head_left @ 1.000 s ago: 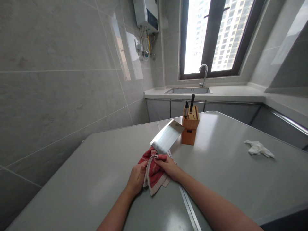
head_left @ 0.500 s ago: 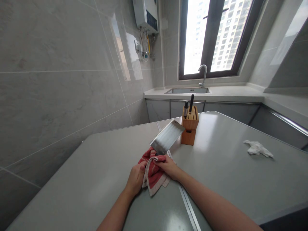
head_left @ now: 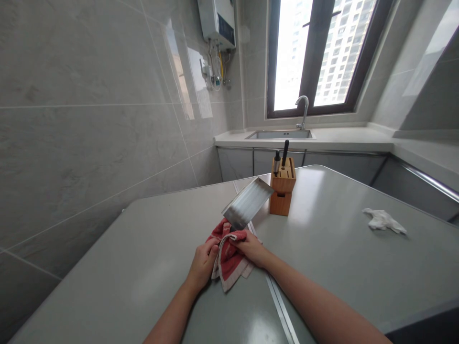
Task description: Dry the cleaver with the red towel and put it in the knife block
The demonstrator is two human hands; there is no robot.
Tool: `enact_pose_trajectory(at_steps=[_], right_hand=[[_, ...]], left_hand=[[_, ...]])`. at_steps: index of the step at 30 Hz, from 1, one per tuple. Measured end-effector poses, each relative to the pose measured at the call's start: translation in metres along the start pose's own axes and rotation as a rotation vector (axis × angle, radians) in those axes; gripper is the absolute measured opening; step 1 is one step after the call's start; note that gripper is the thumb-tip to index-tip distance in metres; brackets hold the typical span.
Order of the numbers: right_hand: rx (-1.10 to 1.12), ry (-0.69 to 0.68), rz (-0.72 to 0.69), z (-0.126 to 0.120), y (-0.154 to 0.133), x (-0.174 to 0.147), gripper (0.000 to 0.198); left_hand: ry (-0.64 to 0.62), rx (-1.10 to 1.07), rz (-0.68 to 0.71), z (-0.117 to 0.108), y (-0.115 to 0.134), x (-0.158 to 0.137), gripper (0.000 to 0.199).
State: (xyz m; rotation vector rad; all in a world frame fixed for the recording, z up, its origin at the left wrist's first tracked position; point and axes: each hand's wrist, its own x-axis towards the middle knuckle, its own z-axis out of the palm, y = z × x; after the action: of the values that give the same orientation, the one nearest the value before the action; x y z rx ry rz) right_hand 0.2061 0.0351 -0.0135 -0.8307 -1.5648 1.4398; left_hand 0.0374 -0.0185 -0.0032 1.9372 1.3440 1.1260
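Observation:
A cleaver (head_left: 248,203) with a broad steel blade is held at a slant above the table, its blade angled up and to the right. A red towel with pale edges (head_left: 229,263) is bunched around its handle and hides most of it. My left hand (head_left: 203,263) is closed at the handle's lower end, against the towel; the handle within the grip is mostly covered. Pressing the towel around the handle close to the blade, my right hand (head_left: 253,248) is closed on the cloth. The blade's far corner appears close to a wooden knife block (head_left: 280,204); I cannot tell whether they touch.
Two dark-handled tools stand in the knife block. A crumpled white cloth or tissue (head_left: 384,221) lies on the right of the grey table (head_left: 161,229). A metal strip (head_left: 281,308) crosses the tabletop. Beyond are a counter with a sink (head_left: 281,135) and a faucet (head_left: 304,112).
The cleaver blade has shifted very slightly to the left. Both hands keep their hold with almost no other movement.

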Motion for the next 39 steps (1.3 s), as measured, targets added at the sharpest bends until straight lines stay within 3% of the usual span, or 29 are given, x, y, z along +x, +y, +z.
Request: enact_pose_trajectory(at_steps=[6, 17, 24, 31, 39], right_hand=[[-0.035, -0.004, -0.064, -0.002, 0.006, 0.004, 0.017], [0.093, -0.054, -0.09, -0.003, 0.001, 0.002, 0.02], [0.171, -0.029, -0.075, -0.002, -0.001, 0.002, 0.023], [0.156, 0.026, 0.014, 0.0, -0.001, 0.002, 0.022], [0.164, 0.089, -0.01, -0.001, -0.006, 0.0, 0.027]], left_hand=[[0.045, -0.038, -0.065, 0.001, -0.003, 0.002, 0.038], [0.156, -0.239, -0.275, 0.0, -0.016, -0.001, 0.043], [0.2, -0.069, -0.143, -0.002, -0.01, 0.003, 0.036], [0.135, -0.022, -0.091, 0.004, -0.009, 0.001, 0.031], [0.041, 0.064, 0.011, 0.006, -0.002, 0.002, 0.027]])
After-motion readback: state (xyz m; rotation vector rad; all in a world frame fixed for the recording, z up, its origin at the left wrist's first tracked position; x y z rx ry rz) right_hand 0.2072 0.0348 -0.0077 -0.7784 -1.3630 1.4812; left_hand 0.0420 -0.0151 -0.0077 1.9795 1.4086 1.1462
